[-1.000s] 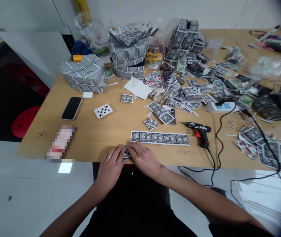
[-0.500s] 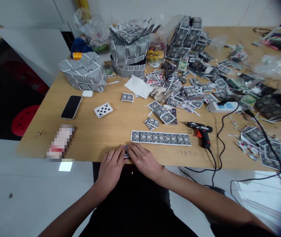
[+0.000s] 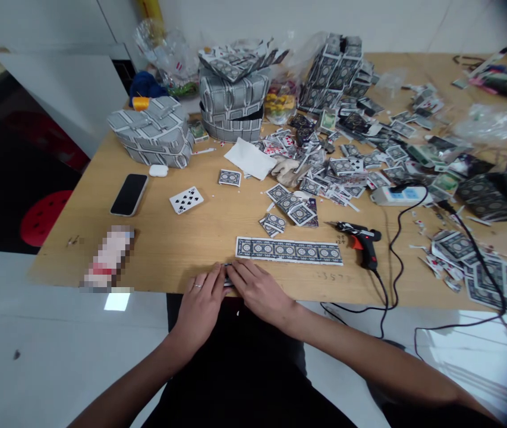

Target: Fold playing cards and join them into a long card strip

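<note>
At the table's front edge, my left hand (image 3: 201,303) and my right hand (image 3: 260,291) meet over a small playing card piece (image 3: 228,276), both with fingers pressed together on it. Most of the piece is hidden under the fingers. A ring shows on my left hand. Just beyond my right hand lies a long strip of joined card backs (image 3: 289,251). Two small folded card pieces (image 3: 273,224) rest behind the strip, near a few joined cards (image 3: 292,205). A spades card (image 3: 186,200) lies face up farther left.
A glue gun (image 3: 360,238) with a black cable lies right of the strip, near a power strip (image 3: 400,195). Woven card baskets (image 3: 153,134) and heaped cards fill the back. A phone (image 3: 129,194) and a blurred packet (image 3: 109,255) lie left on the wooden table (image 3: 159,238).
The view has shifted very slightly. Both hands stay on the card piece, with the fingers moved a little and less of the piece showing.
</note>
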Tool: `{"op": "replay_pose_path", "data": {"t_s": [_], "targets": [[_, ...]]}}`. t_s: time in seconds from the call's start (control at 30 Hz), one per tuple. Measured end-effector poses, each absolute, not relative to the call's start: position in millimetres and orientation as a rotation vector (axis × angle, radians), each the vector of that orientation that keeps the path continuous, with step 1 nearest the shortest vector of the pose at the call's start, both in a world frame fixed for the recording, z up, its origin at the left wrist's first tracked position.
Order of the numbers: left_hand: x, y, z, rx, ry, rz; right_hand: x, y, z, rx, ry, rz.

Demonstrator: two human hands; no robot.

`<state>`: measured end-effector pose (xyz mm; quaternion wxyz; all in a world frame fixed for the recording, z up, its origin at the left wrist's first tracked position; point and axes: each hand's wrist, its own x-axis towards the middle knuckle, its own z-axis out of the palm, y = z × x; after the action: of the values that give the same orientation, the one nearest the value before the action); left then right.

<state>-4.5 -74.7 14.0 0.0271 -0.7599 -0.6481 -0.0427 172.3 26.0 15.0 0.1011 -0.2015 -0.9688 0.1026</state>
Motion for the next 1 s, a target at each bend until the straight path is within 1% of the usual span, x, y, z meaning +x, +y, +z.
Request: {"op": "replay_pose_path", "data": {"t_s": [0.17,0.47,0.67,0.87,1.0], "targets": [[-4.0,-75.9,13.5,-2.335,-2.012,-0.109,171.2,22.2,14.1,-0.568,-2.865,0.192],[-3.6,-74.8,13.8,-2.328,-2.033,-0.120,168.3,18.3,12.5,-0.631,-2.866,0.182],[-4.6,-74.2,12.4,-2.343,-2.041,-0.144,166.9,16.5,13.9,-0.686,-2.868,0.274],[-10.6,-70.5,14.0,-2.381,-2.130,-0.341,168.9,15.5,23.0,-0.722,-2.830,0.485],[-8.6,-69.0,16.0,-2.370,-2.185,-0.381,170.1,14.6,26.4,-0.739,-2.791,0.576]]}}
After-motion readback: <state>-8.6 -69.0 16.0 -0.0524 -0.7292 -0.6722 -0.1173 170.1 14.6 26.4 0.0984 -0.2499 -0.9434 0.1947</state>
